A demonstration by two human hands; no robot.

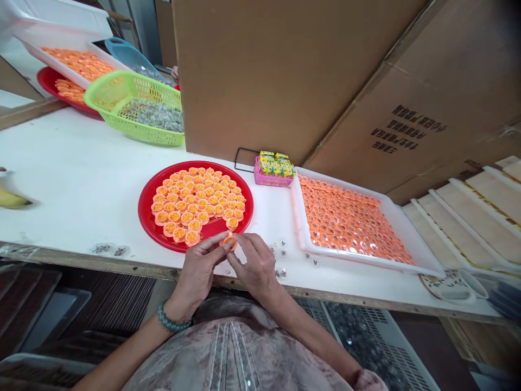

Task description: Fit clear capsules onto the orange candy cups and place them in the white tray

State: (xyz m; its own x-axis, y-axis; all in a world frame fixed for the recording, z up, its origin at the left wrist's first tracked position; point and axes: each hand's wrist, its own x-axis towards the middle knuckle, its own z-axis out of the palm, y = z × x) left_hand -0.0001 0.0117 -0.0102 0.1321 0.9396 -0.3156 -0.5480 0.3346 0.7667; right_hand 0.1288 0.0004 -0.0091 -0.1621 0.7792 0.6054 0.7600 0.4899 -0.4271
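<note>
Both hands meet at the front edge of a round red tray point(147, 221), which carries many small orange round pieces point(187, 217). Between my fingertips is one orange round piece point(228, 242). My left hand point(201, 269) pinches it from the left, a green bead bracelet on the wrist. My right hand point(256, 263) grips its other side with thumb and fingers. Small clear plastic pieces point(280, 271) lie on the white table just right of my right hand. Fingers partly cover the held piece.
A white tray point(299, 217) of orange pieces with clear tops stands at right. Behind are a pink basket point(273, 179) of small yellow-green boxes and tall cardboard point(277, 76). A green basket point(134, 129) holds clear pieces at back left. A banana point(12, 200) lies far left.
</note>
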